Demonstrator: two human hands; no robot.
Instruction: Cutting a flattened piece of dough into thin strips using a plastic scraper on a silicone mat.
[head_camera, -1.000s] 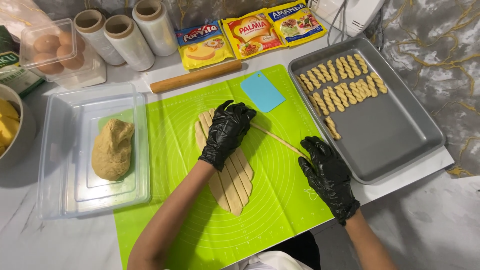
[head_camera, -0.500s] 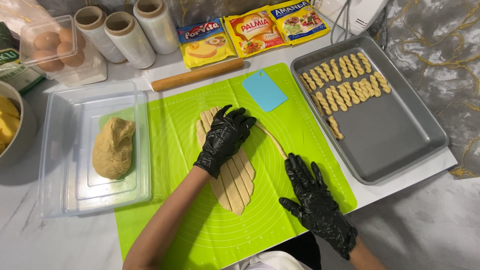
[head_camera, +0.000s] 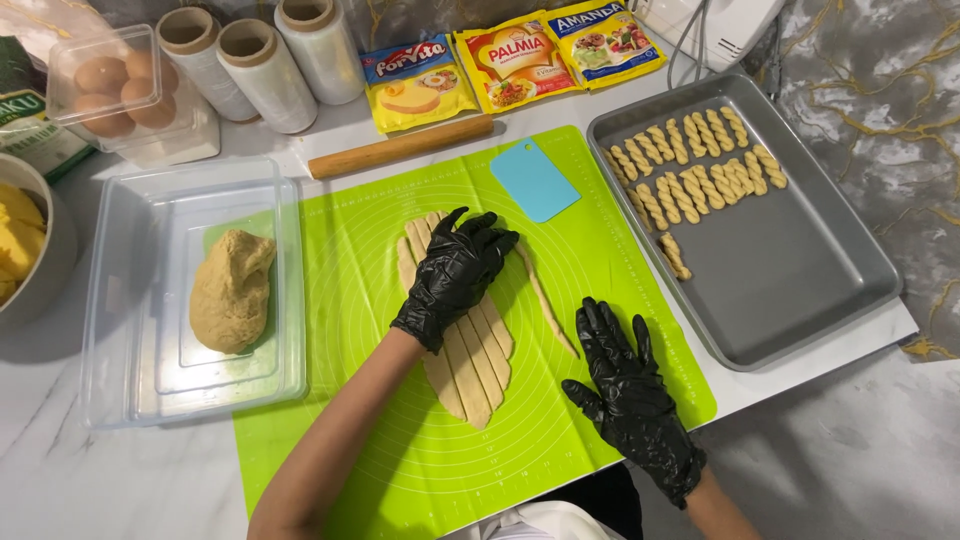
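Observation:
My left hand (head_camera: 455, 275), in a black glove, lies flat with fingers spread on a rolled-out dough sheet (head_camera: 470, 355) cut into long strips on a green silicone mat (head_camera: 350, 270). My right hand (head_camera: 625, 385), also gloved, rests open on the mat's right part, holding nothing. One thin dough strip (head_camera: 545, 300) lies apart between the two hands. A grey baking tray (head_camera: 790, 270) to the right holds several twisted dough sticks (head_camera: 690, 175).
A clear plastic container (head_camera: 150, 390) with a dough lump (head_camera: 232, 292) stands left of the mat. Behind the mat lie a wooden rolling pin (head_camera: 400, 147), a blue scraper (head_camera: 533, 180), three food sachets, film rolls, an egg box and a bowl of yellow fat.
My right hand has slid left and toward me along the mat, away from the tray, and spread flat. The separated strip now lies fully uncovered. My left hand stays on the dough sheet.

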